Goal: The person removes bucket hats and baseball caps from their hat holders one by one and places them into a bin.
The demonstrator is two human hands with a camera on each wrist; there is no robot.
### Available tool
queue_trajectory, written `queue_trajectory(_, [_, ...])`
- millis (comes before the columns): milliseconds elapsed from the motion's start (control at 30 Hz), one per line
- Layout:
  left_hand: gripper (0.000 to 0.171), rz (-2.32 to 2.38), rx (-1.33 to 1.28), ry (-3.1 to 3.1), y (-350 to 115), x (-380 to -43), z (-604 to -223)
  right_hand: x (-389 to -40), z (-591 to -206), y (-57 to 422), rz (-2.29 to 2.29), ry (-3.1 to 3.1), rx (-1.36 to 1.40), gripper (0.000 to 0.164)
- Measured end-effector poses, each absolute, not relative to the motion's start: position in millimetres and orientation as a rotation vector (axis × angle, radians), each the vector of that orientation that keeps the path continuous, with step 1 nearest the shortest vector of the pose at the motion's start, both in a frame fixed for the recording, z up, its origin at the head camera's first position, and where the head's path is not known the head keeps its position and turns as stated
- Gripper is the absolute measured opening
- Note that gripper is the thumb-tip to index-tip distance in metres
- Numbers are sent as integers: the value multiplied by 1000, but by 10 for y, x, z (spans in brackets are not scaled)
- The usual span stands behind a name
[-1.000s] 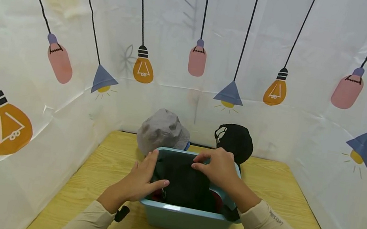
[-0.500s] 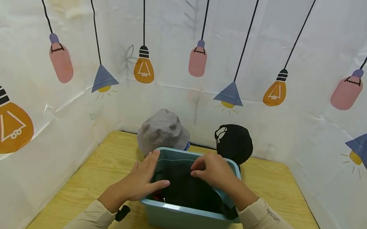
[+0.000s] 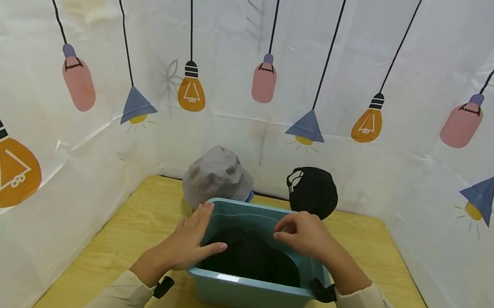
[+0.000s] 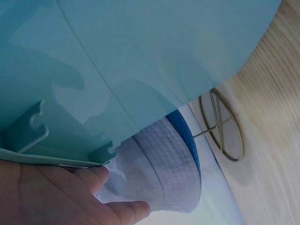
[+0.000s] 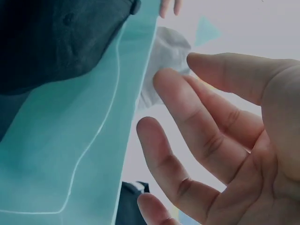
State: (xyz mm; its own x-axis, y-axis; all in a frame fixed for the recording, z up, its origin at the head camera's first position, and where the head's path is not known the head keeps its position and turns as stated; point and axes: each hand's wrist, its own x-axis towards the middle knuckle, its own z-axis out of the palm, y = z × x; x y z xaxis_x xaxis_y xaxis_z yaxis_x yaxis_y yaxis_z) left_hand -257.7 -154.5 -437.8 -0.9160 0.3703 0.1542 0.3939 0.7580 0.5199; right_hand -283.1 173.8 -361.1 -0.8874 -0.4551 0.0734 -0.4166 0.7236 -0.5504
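A teal plastic bin (image 3: 249, 294) stands on the table in the head view. Inside it lies a black cap (image 3: 255, 257); the right wrist view shows the dark cap's (image 5: 56, 42) rounded crown and top button. My left hand (image 3: 184, 244), fingers straight, rests against the bin's left side; the left wrist view has this hand (image 4: 56, 194) at the bin's outer wall. Over the bin's right part hovers my right hand (image 3: 307, 233). In the right wrist view the right hand (image 5: 220, 140) has loosely bent fingers with nothing between them, apart from the cap.
Behind the bin are a grey bucket hat (image 3: 218, 179) at left and another black cap (image 3: 315, 191) at right. A thin metal ring stand base (image 4: 222, 124) shows under the bucket hat. White printed sheets (image 3: 259, 16) wall the wooden table (image 3: 102, 271) on its back and sides.
The black cap has dropped from an upright position down into the bin, and my right hand has let it go and moved a little right. The left hand stays put.
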Motion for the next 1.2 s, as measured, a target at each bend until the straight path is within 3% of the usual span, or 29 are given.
queue_trajectory(233, [106, -890, -639, -2898, -1557, -2590, -4401, -2761, -3721, 1972, -1042, 2804, -674, 13])
queue_trajectory(567, [103, -950, -613, -2910, -1550, -2588, -4425, -2482, -4057, 2270, -1006, 2712, -786, 37])
queue_trajectory(800, [101, -982, -567, -2935, -1548, -2608, -4448, -2375, -4303, 2222, -977, 2860, -777, 39])
queue_trajectory(1200, [105, -1208, -425, -2949, -1547, -2673, -4531, -2377, -4462, 2159, -1156, 2929, -513, 43])
